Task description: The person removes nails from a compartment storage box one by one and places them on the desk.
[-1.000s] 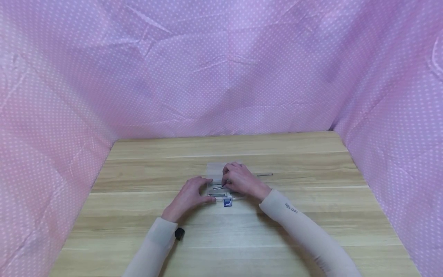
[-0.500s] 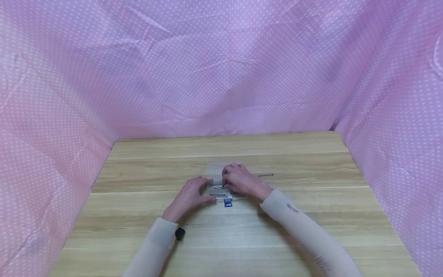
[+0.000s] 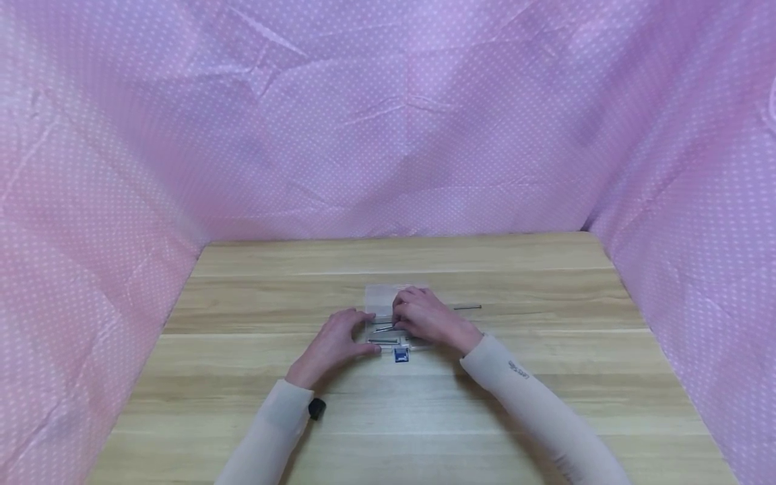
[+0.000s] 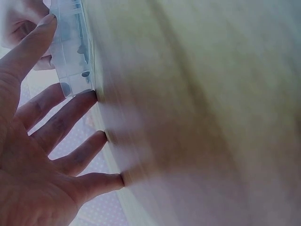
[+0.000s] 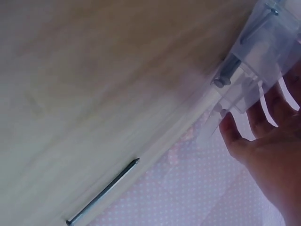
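Just below the centre of the head view, a clear plastic box [image 4: 73,79] with nails [image 3: 383,341] inside is seen on the counter [image 3: 388,417], its left end gripped between thumb and fingers of the left hand [image 3: 330,343]. Its right part is covered by the right hand [image 3: 427,316]; whether anything is pinched there cannot be told. A loose nail [image 3: 468,308] is seen farther right.
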Demonstrator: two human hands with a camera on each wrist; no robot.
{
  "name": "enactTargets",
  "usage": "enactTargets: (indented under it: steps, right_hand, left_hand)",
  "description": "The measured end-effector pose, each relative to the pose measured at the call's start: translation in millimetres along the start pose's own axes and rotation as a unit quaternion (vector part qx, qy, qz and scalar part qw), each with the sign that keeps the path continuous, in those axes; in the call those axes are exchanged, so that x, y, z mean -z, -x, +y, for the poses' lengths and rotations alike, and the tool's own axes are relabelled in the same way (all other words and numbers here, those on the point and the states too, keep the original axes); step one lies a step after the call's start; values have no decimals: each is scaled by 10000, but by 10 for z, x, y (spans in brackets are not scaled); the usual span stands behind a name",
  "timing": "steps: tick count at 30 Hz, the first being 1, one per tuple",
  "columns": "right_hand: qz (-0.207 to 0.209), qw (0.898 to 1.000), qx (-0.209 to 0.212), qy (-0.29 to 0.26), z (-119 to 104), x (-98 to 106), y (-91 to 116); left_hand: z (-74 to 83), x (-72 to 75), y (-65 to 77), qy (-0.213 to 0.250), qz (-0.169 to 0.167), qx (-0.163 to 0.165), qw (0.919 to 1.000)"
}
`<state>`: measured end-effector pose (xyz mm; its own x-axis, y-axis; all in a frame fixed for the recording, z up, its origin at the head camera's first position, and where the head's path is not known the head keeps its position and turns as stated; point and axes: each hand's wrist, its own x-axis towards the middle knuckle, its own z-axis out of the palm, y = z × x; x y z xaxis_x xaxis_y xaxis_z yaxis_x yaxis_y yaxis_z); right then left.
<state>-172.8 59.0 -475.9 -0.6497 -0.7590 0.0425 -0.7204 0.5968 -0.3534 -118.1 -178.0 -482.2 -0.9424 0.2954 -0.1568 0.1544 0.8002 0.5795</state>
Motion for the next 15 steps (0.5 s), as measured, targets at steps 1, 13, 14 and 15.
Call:
enactTargets:
  steps: [1,13,14,15]
  right_hand:
    - [27,10000,-6,-28,6,6,8]
    - [300,9994,-163,-91,41,97,87]
    - [341,9992,-176,-82,42,108,94]
    - [379,9991,-198,-71,42,119,103]
  left_hand:
    - [2,-1,-1,-1,5,2,10000]
    - [15,-1,-4,47,35,21,10000]
    - [16,4,-5,48,36,4,10000]
    - [13,6,-7,52,53,-29,10000]
